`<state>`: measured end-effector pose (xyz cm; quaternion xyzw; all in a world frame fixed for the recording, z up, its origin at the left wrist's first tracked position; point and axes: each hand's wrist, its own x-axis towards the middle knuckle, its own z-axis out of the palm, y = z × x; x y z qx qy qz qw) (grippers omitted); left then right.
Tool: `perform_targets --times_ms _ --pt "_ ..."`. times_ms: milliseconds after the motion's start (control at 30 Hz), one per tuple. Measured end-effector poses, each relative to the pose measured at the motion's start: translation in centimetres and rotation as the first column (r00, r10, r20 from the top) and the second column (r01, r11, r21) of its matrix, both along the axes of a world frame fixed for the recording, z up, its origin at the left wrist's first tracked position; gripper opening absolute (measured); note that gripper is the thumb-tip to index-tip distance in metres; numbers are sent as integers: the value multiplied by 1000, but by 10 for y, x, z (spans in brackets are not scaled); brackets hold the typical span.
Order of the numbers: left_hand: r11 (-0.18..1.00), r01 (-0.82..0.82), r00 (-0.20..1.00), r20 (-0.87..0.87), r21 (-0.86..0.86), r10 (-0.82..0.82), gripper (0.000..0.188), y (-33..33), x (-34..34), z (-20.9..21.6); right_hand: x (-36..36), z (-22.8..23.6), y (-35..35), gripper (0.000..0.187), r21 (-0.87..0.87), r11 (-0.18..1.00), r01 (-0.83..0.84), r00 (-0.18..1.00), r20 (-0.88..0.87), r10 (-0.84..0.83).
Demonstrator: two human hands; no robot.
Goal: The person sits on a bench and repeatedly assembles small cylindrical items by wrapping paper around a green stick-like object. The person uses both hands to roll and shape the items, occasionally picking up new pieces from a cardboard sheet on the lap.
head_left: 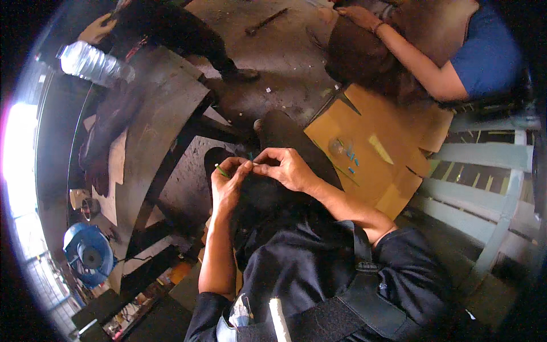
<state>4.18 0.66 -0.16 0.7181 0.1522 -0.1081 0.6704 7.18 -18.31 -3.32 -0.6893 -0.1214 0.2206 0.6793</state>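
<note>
Above my lap, my left hand (228, 175) and my right hand (289, 170) meet with their fingertips pinched together. A thin green stick (222, 170) pokes out from the fingers of my left hand. Between the two hands, a tiny bluish tip (250, 155) shows at the fingertips; its kind is too small to make out. The fingers of my right hand are closed at the same spot, and what they grip is mostly hidden. Close by on the right lies a flattened cardboard sheet (370, 185) bearing small blue pieces (353, 162), a clear round item (337, 146) and a pale pointed strip (380, 149).
A slatted pale bench (478, 194) stands at the right. On the left, a dark table (165, 85) carries a clear plastic bottle (94, 64), a mug (90, 208) and a blue fan (88, 255). Another person's arm (416, 62) is at upper right; another person's leg (199, 37) is at upper left.
</note>
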Motion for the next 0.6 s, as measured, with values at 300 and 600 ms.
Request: perform_targets --times_ms 300,600 --pt "992 57 996 74 -112 -49 19 2 -5 12 -6 4 4 24 354 928 117 934 -358 18" --pt "915 127 936 260 383 -239 21 9 -15 31 5 39 3 33 -225 968 -111 977 153 148"
